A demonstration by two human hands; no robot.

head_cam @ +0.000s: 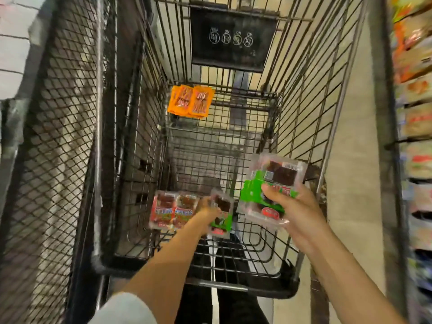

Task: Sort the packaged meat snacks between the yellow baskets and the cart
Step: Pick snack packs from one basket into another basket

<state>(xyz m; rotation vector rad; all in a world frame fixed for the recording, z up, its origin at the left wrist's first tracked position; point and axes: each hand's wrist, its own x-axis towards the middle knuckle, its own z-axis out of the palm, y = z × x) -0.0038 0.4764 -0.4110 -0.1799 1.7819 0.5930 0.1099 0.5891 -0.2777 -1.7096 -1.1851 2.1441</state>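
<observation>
Inspection of the cart (112, 260): two red-labelled packs (173, 210) lie side by side at its near-left corner, and orange packs (190, 101) sit at the far-left corner. My left hand (208, 208), somewhat blurred, is low inside the cart with its fingers curled on a single green-labelled pack (222, 216), just beside the red pair. My right hand (297, 211) hangs above the near-right corner, thumb clamped across a stack of green-labelled packs (275, 183), fingers beneath. I see no yellow baskets. I judge the step in hand to be placing green packs in the cart by kind. The next move calls for setting this pack down flat next to the red ones, releasing it, then drawing another from the stack.
</observation>
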